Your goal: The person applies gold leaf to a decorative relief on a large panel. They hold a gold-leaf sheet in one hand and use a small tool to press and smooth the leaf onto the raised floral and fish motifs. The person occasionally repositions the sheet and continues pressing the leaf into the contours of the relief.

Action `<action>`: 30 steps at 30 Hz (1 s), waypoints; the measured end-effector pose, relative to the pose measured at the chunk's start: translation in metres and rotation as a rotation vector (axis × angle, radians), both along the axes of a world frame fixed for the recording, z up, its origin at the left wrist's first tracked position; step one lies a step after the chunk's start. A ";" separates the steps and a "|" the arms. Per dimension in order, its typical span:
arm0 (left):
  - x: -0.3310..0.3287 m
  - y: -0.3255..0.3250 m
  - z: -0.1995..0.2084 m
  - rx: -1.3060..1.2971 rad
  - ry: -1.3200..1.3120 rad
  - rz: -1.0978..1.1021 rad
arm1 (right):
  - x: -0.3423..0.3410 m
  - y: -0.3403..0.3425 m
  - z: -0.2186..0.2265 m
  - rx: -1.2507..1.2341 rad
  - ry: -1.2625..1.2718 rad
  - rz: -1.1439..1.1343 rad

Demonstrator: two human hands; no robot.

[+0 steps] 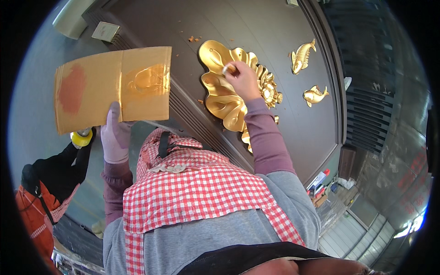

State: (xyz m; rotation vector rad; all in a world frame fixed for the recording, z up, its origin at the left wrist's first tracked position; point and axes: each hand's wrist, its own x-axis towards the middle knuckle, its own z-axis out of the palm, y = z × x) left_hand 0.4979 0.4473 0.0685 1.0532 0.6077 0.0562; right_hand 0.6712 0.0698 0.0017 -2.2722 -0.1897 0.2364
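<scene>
My left hand (pixel 115 134), in a pale lilac glove, grips a folded piece of cardboard (pixel 103 98) by its lower edge. The cardboard carries a dull red paint patch on its left part and a glossy gold smear on its right. Fingers closed, my bare right hand (pixel 244 81) pinches a small brush (pixel 229 69); its light end shows, and the rest is mostly covered by the fingers. That hand is over a raised gold leaf-and-flower relief (pixel 224 98) on a dark brown panel (pixel 183 27). Whether the brush touches the gold surface, I cannot tell.
Two gold fish reliefs (pixel 301 57) sit on the panel's right part. Small orange-brown flakes (pixel 194 39) lie around the flower relief. At the left edge, a co-worker in orange and black (pixel 43 192) is close by. Assorted items (pixel 318 188) lie beyond the panel's lower right.
</scene>
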 end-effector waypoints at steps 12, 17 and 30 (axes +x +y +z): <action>-0.019 0.015 -0.026 0.237 -0.014 -0.043 | 0.012 -0.004 0.002 -0.148 0.035 0.192; -0.003 0.011 -0.013 0.015 0.000 0.001 | 0.013 0.016 0.004 -0.032 -0.055 0.156; -0.013 0.025 -0.029 0.242 0.001 -0.035 | 0.065 0.071 -0.012 -0.005 -0.230 0.183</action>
